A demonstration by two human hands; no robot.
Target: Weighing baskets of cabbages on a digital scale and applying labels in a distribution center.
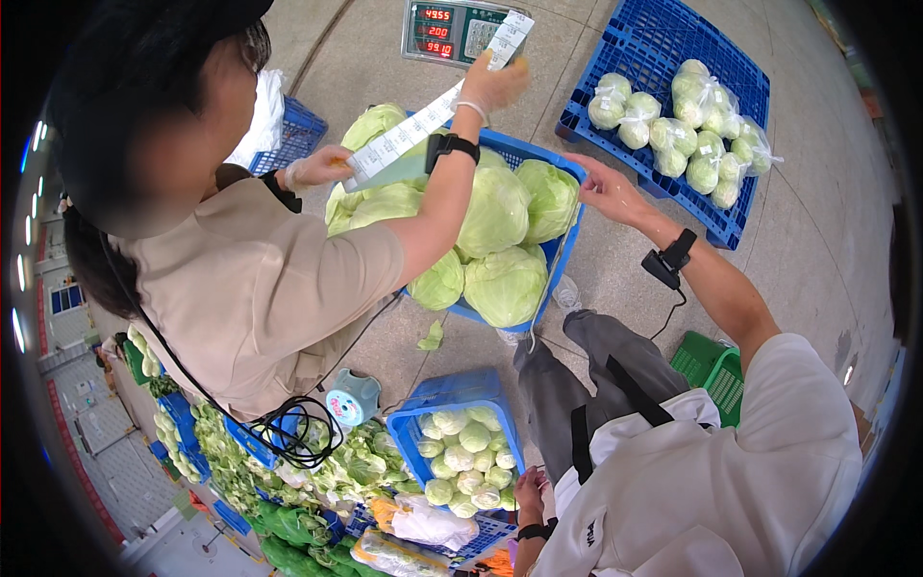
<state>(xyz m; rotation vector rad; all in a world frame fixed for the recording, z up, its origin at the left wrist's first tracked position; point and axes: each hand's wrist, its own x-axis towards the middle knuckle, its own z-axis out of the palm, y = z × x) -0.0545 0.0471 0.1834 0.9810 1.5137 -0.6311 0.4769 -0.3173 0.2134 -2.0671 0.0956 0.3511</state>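
Observation:
My right hand [612,190] reaches out to the corner of a blue crate [562,255], its fingers curled over the rim. Large pale-green cabbages [505,287] fill this crate. Low beside my body hangs my left hand [531,492], near the edge of a smaller blue crate [511,389] of small round cabbages [474,437]; its fingers look bent, but their grip is unclear. Across the large crate, a co-worker's gloved hands [495,82] stretch a long strip of white printed labels [404,137] over the cabbages.
A digital scale [452,37] with red figures lies beyond the crate. Bagged cabbages [707,120] rest on a blue plastic pallet [615,60] at the upper right. A green crate [707,363], a small stool [353,396] and heaped leafy vegetables [356,462] stand around. Black cable [298,438] hangs by the co-worker.

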